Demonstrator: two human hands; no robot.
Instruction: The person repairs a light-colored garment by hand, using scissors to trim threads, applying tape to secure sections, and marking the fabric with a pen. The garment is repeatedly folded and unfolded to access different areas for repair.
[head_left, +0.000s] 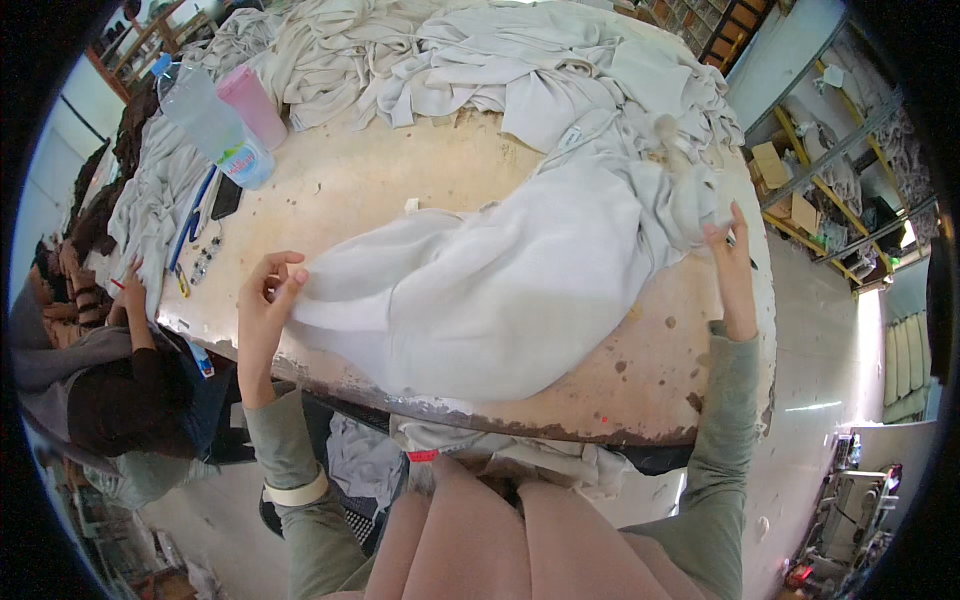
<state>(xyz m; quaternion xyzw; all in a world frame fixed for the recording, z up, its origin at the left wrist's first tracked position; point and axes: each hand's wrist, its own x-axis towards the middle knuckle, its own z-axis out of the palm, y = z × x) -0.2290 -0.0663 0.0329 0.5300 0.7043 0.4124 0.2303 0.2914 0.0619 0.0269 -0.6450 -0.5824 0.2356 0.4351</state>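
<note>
A light grey knit garment lies spread and rumpled across the table in front of me. My left hand is at its left end, fingers half curled and the thumb apart from them, right beside the cloth edge. Past the garment's right end is my right hand, its index finger pointing up. A slim, dark-tipped tool pokes out of that hand; the rest of it is hidden by the fingers. The cloth near the right hand is blurred.
The worn table has a chipped front edge. Pale garments are heaped along its back. At the left stand a clear bottle and a pink cup, near a dark phone. Another person sits at the left; shelves stand right.
</note>
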